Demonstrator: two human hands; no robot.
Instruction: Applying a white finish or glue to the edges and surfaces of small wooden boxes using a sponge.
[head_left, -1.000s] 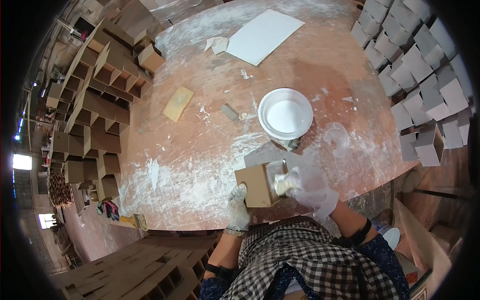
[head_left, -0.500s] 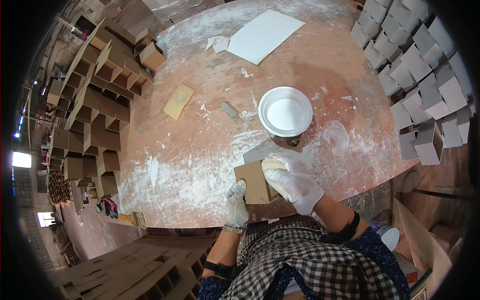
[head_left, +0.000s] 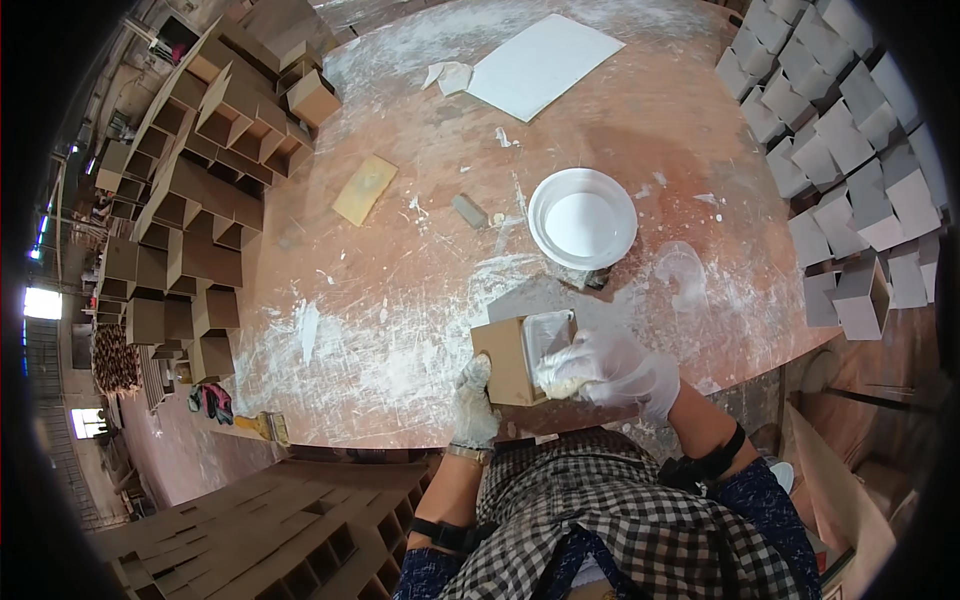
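Note:
Near the table's front edge, my left hand [head_left: 475, 402], in a pale glove, grips the left side of a small brown cardboard box [head_left: 497, 358]. A wet-looking white coat [head_left: 548, 336] covers much of the box's right-hand face. My right hand [head_left: 615, 372], in a translucent plastic glove, is closed at the lower right of that face. Its fingers pinch a soft cream-coloured sponge [head_left: 563, 386], mostly hidden by the hand. Beyond the box stands a white plastic bowl [head_left: 582, 220] with white stuff inside.
A yellowish flat pad [head_left: 365, 190], a small grey block [head_left: 469, 211] and a white sheet [head_left: 545, 65] lie on the white-smeared table [head_left: 400, 290]. Brown boxes [head_left: 205, 260] are stacked at left, greyish-white boxes [head_left: 845, 140] at right. A brush [head_left: 268, 427] rests at the front-left edge.
My right hand has moved from the box's top edge down and right, uncovering the whitened face. My left hand keeps its grip on the box. The view has shifted slightly.

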